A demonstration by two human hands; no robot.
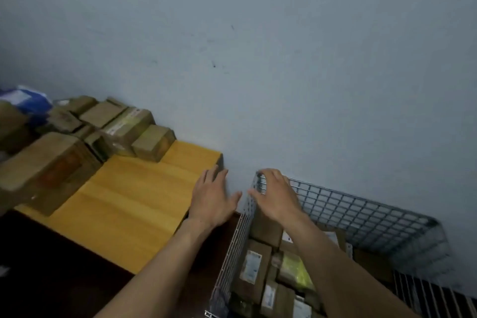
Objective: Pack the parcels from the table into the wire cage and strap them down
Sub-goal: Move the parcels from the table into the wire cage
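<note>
Plain blue-grey wall [258, 33] in the back, yellow wooden tabletop [124, 204] pushed right up against it. We've got a pile of brown cardboard parcels [124, 126] on the far left part of the tabletop, with something blue [25, 100] behind them, too blurry to name. The wire cage [361, 214] sits just beside the tabletop on the right, with several packed parcels [254, 266] in it, labels facing up. Our left hand [213, 196] is over the tabletop's right edge, fingers spread and loose, holding nothing. Our right hand [276, 196] is over the cage's far left corner, fingers relaxed, also holding nothing. We can't tell whether it touches the wire.
</note>
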